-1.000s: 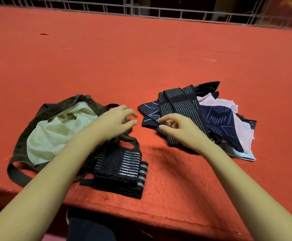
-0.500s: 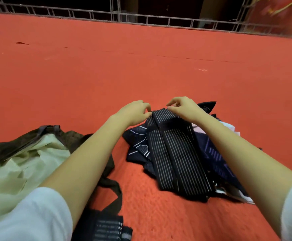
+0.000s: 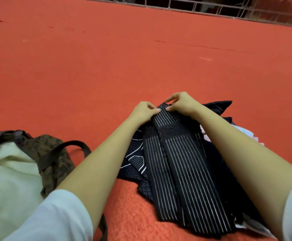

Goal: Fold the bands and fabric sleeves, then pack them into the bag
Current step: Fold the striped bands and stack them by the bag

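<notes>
Your right forearm [image 3: 237,150] covers the right side of the fabric pile [image 3: 134,160], leaving only slivers of pale cloth [image 3: 251,133] showing. The striped band [image 3: 185,171] hides whatever lies beneath it. Your left hand [image 3: 142,111] and right hand [image 3: 181,102] pinch its far end, fingertips partly tucked away. The bag [image 3: 55,153] runs off the left edge, its near end behind your left sleeve [image 3: 55,218]. The railing [image 3: 194,4] is cropped at the top; the orange shape [image 3: 289,7] beyond is a blur.

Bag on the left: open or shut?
Open: the olive bag gapes, its pale lining exposed. Contents: cannot tell, partly out of frame.
</notes>
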{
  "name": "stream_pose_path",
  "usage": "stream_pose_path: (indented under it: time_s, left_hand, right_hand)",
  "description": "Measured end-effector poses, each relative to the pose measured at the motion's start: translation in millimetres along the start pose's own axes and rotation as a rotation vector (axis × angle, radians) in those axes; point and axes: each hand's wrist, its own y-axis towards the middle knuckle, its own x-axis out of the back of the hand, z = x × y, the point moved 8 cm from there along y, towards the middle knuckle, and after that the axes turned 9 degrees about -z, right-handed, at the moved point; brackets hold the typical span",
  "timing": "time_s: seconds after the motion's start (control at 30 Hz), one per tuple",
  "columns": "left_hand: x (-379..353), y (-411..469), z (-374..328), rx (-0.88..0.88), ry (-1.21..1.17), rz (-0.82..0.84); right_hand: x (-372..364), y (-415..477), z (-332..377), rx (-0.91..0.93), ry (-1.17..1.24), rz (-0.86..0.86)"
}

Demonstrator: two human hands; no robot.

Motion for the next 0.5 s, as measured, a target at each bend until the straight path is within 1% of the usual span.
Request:
stream_pose_path:
  time_s: [0.07, 0.17, 0.3, 0.43, 0.5]
  left_hand:
    - [3.2, 1.4, 10.2, 0.088, -0.190, -0.050]
    - [1.3, 4.0, 18.9, 0.186, -0.417, -0.110]
    - [0.7, 10.7, 23.5, 0.212, -0.545, -0.227]
    - [10.3, 20.3, 24.6, 0.206, -0.623, -0.356]
    - [9.6, 22.2, 26.1, 0.264, -0.762, -0.363]
  right_hand:
    - [1.1, 0.1, -2.8, -0.018, 0.078, -0.017]
    - [1.0, 4.2, -3.0, -0.049, 0.092, -0.045]
    - [-6.3, 19.1, -4.6, -0.143, 0.229, -0.070]
    - [-10.3, 29.3, -14.3, -0.248, 0.511, -0.123]
    - [-12.0, 31.0, -16.1, -0.266, 0.618, -0.112]
